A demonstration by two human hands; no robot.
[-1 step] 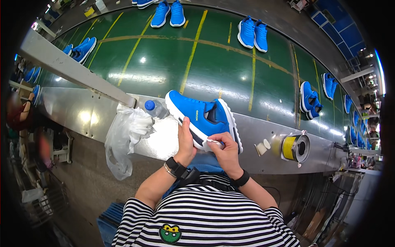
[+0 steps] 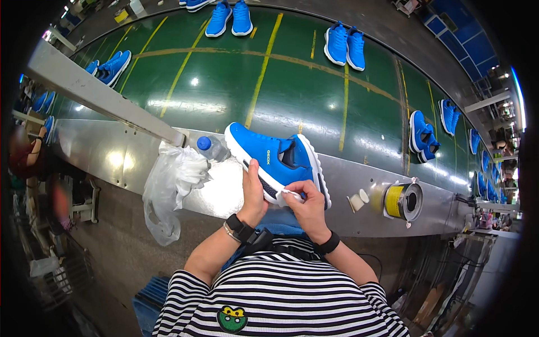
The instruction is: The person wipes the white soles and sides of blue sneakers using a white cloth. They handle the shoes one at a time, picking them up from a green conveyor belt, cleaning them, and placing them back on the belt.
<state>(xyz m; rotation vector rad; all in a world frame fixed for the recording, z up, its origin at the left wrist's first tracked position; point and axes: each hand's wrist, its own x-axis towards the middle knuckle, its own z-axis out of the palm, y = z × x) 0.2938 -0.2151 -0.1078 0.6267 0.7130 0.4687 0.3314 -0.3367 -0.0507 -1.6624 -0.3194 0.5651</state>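
Note:
In front of me, at the near edge of the metal ledge, is a blue sneaker (image 2: 252, 147) with a white sole and a dark panel along its side. My left hand (image 2: 254, 194) is closed on the sole edge from below, thumb on the side. The fingers of my right hand (image 2: 306, 205) pinch a small white piece (image 2: 291, 195) against the sole near the heel; its kind is unclear. Another blue sneaker (image 2: 310, 157) lies close behind the heel, its white sole facing right and partly hidden.
A green conveyor belt (image 2: 224, 84) with yellow lines carries pairs of blue sneakers (image 2: 343, 48). Left on the ledge are a plastic bag (image 2: 178, 174) and a blue-capped bottle (image 2: 213, 147). To the right stand small white pieces (image 2: 358, 201) and a yellow-banded can (image 2: 400, 202). A metal beam (image 2: 106, 95) crosses upper left.

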